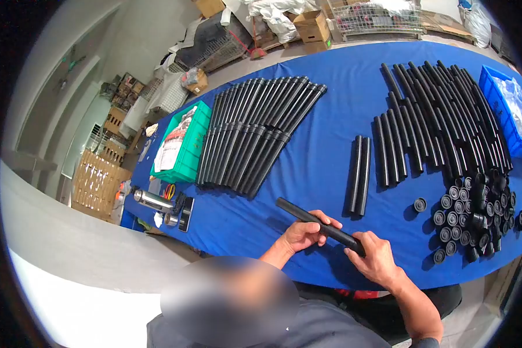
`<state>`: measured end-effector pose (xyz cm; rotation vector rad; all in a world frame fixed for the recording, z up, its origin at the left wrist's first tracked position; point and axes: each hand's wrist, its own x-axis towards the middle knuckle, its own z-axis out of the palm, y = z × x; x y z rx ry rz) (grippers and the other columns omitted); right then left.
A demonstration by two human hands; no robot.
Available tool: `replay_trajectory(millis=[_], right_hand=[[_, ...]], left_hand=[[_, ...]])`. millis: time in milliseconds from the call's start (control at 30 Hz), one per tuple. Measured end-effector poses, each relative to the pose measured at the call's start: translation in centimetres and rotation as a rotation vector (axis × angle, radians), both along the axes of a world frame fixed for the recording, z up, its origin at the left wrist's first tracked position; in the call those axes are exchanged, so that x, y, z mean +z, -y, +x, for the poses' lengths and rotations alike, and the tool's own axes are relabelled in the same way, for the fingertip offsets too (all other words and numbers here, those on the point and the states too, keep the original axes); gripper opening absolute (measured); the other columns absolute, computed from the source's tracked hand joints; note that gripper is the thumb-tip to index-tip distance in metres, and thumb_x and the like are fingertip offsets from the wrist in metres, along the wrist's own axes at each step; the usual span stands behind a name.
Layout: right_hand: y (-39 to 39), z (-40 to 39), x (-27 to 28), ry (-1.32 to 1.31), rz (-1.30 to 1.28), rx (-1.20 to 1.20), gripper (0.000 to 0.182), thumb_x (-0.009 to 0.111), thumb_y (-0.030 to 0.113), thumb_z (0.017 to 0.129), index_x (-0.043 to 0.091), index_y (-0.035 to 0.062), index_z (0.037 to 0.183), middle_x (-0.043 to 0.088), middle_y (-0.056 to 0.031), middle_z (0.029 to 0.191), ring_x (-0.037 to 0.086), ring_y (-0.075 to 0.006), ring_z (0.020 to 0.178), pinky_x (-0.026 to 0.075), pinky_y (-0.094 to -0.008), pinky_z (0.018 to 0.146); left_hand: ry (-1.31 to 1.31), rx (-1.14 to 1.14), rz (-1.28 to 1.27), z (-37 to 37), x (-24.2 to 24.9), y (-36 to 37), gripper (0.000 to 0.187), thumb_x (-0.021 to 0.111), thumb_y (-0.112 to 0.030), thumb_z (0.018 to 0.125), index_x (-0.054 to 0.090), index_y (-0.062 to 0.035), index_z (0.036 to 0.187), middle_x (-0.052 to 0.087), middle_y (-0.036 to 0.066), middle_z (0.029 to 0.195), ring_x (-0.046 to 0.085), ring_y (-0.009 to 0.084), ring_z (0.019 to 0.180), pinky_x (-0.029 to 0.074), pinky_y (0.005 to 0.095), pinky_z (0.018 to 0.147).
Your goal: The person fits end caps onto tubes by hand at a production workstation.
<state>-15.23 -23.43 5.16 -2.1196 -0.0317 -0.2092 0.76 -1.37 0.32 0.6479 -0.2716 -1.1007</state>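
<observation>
A black tube (293, 209) is held slantwise above the near edge of the blue-covered table. My left hand (305, 233) is closed around its middle, thumb and fingers wrapped on it. The fingers of my right hand (374, 255) close over the tube's near right end, which looks slightly thicker there. Whether a cap sits under those fingers is hidden. Just beyond the hands, two loose black tubes (359, 177) lie side by side on the cloth. To the right of my right hand is a heap of round black caps (458, 206), with one cap (420, 205) lying apart.
Many black tubes (412, 110) lie at the right beside a blue bin (486, 90). Rows of tubes with collared ends (255, 127) fan out at the left, next to a green crate (201, 124). A steel flask (152, 199), scissors (169, 191) and a phone (186, 214) sit near the left edge.
</observation>
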Motion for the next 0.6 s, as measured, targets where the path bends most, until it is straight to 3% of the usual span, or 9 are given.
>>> replay_trajectory(millis=[67,167,467,600], right_hand=[[0.5,0.2,1.1,-0.304,0.313,0.026,0.033,0.074,0.025,0.09,0.066,-0.0048,0.102,0.066,-0.0198,0.074,0.068,-0.0337,0.064,0.051,-0.0425,0.059],[0.2,0.1,1.1,-0.32,0.306,0.006,0.034,0.072,0.026,0.091,0.067,-0.0053,0.102,0.065,-0.02,0.07,0.068,-0.0328,0.062,0.05,-0.0426,0.059],[0.4,0.3,0.8,-0.202,0.235,0.013,0.032,0.073,0.024,0.091,0.065,-0.0049,0.103,0.066,-0.0214,0.073,0.068,-0.0375,0.066,0.05,-0.0441,0.06],[-0.2,0.2,0.0,0.169,-0.087,-0.046,0.031,0.072,0.023,0.091,0.065,-0.0044,0.103,0.067,-0.0193,0.074,0.068,-0.0367,0.066,0.052,-0.0416,0.06]], left_hand=[[0.016,-0.012,-0.011,0.1,0.0,0.0,0.029,0.077,-0.017,0.089,0.07,-0.0051,0.114,0.066,0.028,0.125,0.073,0.0214,0.078,0.063,0.0337,0.068],[0.011,-0.024,0.005,0.3,-0.2,-0.1,0.028,0.077,-0.017,0.089,0.07,-0.0054,0.113,0.065,0.028,0.125,0.073,0.022,0.077,0.063,0.0336,0.068],[0.026,0.006,0.047,0.2,-0.2,-0.1,0.028,0.077,-0.018,0.09,0.07,-0.0056,0.114,0.064,0.03,0.127,0.072,0.0219,0.079,0.062,0.035,0.067],[0.013,0.02,0.052,0.2,-0.3,-0.1,0.03,0.077,-0.02,0.089,0.07,-0.006,0.114,0.064,0.03,0.127,0.072,0.022,0.078,0.062,0.0349,0.067]])
